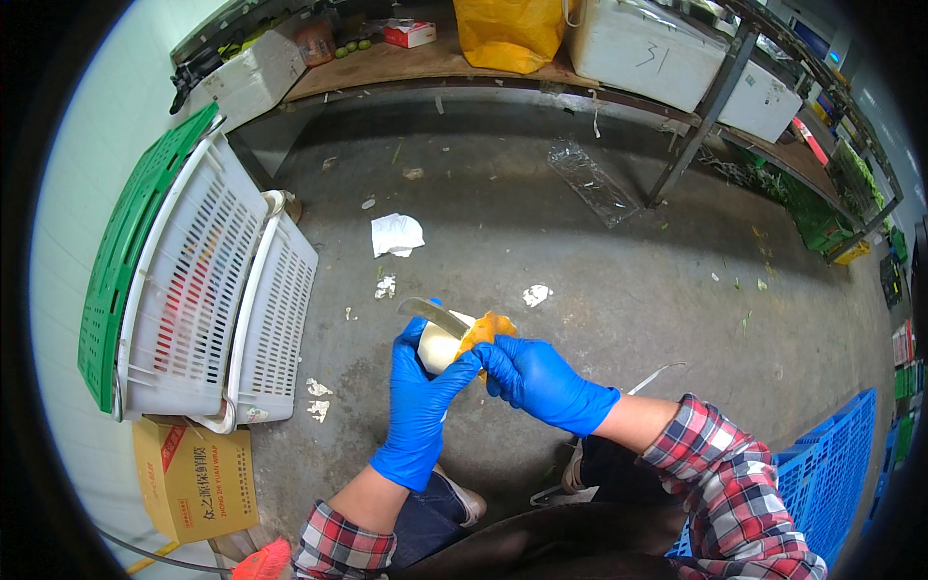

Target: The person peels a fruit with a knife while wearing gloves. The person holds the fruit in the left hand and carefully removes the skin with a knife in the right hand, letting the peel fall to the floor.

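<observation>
Blue gloves cover both my hands. My left hand (428, 391) is closed around a pale, round peeled fruit or vegetable (437, 348), near the middle of the view. A piece of orange-yellow peel (490, 330) hangs at its right side. Across the top of the pale flesh lies the curved metal blade of a knife (438, 317), its tip pointing left. My right hand (525, 377) is closed at the right of the peel, with its fingertips close to my left thumb. The knife's handle is hidden, so which fingers bear it cannot be told.
Stacked white plastic baskets (275, 326) and a green crate (145, 261) stand at the left, above a cardboard box (199, 478). Paper scraps (396, 235) and clear plastic film (591, 181) lie on the concrete floor. A shelf (406, 69) spans the back; a blue crate (826, 464) is at right.
</observation>
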The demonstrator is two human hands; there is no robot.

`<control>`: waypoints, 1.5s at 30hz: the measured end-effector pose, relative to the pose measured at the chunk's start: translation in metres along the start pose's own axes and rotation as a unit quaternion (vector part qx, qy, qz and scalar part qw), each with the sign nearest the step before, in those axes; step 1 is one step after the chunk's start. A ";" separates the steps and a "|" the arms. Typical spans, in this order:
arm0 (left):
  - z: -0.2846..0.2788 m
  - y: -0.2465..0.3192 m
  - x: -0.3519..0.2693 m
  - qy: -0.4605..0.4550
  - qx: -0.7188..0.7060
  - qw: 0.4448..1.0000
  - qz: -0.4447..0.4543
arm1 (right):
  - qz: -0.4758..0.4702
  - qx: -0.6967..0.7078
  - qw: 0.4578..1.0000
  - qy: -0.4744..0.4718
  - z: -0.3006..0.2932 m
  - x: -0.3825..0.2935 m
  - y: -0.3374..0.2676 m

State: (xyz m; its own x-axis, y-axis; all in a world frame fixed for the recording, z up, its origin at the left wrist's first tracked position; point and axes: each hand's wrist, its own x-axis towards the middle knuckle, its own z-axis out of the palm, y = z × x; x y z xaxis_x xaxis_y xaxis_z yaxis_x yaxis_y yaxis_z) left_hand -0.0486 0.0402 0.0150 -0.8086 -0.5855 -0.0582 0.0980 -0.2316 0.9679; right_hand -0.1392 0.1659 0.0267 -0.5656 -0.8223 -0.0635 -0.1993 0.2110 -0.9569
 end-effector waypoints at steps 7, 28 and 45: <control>-0.002 0.006 0.001 -0.028 0.061 0.998 -0.014 | -0.013 -0.061 0.998 0.013 -0.006 0.006 -0.003; 0.001 0.005 0.000 -0.022 -0.017 1.000 0.009 | 0.030 -0.002 1.000 -0.007 -0.001 0.003 0.001; -0.007 0.004 0.006 -0.070 0.056 0.995 0.043 | 0.210 0.270 0.935 -0.087 -0.008 0.008 -0.002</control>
State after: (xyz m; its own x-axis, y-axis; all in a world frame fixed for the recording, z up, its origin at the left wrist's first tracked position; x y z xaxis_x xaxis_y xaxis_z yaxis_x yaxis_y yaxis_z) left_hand -0.0493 0.0300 0.0171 -0.8738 -0.4833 0.0529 0.1111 -0.0925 0.9895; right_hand -0.1496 0.1629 0.0306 -0.3554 -0.8098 -0.4669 0.4723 0.2755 -0.8373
